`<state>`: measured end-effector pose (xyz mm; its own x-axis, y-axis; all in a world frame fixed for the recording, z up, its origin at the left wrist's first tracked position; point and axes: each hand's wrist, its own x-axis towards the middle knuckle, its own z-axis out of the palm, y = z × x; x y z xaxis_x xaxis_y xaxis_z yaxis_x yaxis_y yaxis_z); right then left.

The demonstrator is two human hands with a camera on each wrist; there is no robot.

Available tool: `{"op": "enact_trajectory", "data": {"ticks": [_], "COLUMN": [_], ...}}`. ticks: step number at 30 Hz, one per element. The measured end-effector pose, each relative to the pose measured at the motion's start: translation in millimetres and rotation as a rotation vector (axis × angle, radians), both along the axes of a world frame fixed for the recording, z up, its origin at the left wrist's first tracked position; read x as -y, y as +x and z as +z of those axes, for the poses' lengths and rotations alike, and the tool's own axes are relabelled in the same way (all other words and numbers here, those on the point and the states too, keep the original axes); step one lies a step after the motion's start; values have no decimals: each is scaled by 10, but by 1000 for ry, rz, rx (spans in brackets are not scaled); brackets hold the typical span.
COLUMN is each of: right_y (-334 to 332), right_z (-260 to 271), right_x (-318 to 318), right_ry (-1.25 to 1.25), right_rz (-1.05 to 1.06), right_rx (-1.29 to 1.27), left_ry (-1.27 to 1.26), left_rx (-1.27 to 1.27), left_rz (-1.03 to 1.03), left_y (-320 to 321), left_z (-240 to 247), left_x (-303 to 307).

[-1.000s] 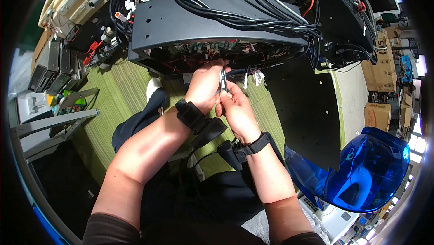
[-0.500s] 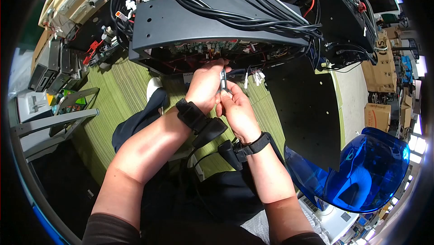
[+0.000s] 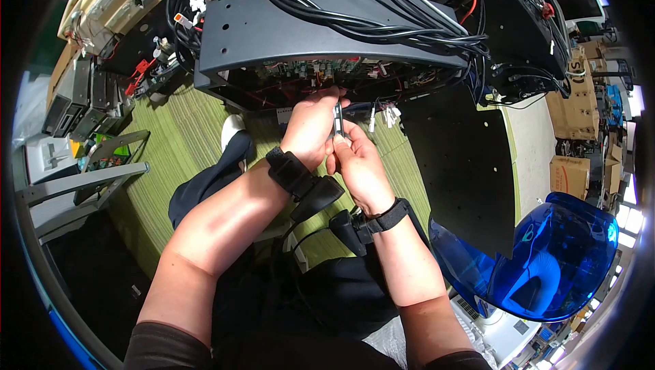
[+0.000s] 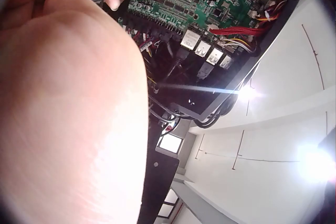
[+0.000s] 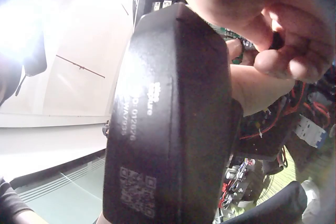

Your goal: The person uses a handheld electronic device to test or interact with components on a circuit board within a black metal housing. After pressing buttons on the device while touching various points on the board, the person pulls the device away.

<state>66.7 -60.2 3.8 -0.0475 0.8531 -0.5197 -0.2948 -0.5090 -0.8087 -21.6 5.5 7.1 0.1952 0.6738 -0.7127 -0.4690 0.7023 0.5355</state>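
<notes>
In the head view both hands meet at the front opening of a dark metal housing [image 3: 300,29]. They hold a slim black pen-shaped tool [image 3: 338,119] with a small display, pointed toward the opening. The left hand [image 3: 310,127] grips the tool's forward end, its fingertips at the housing's lower edge. Behind it, the right hand [image 3: 358,165] pinches the rear end between thumb and fingers. A green circuit board [image 4: 178,6] with metal sockets [image 4: 202,49] shows close beyond the fingers in the left wrist view. The tool's tip is hidden.
Thick black cables [image 3: 341,22] drape over the housing. White connectors [image 3: 390,116] hang beside the right hand. A black perforated panel [image 3: 464,172] and a clear blue plastic cover [image 3: 566,261] stand to the right. A grey metal frame [image 3: 89,182] is at left, and green carpet [image 3: 147,165] lies below.
</notes>
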Motion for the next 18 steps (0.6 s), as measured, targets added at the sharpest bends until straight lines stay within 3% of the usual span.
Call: {"op": "enact_trajectory", "data": {"ticks": [18], "right_y": [-1], "right_z": [-15], "right_x": [5], "right_ry": [2], "right_rz": [-8], "right_rx": [-10], "left_ry": [41], "left_rx": [19], "left_rz": [-57], "left_y": [-41], "left_z": [-121], "left_x": [-9]}}
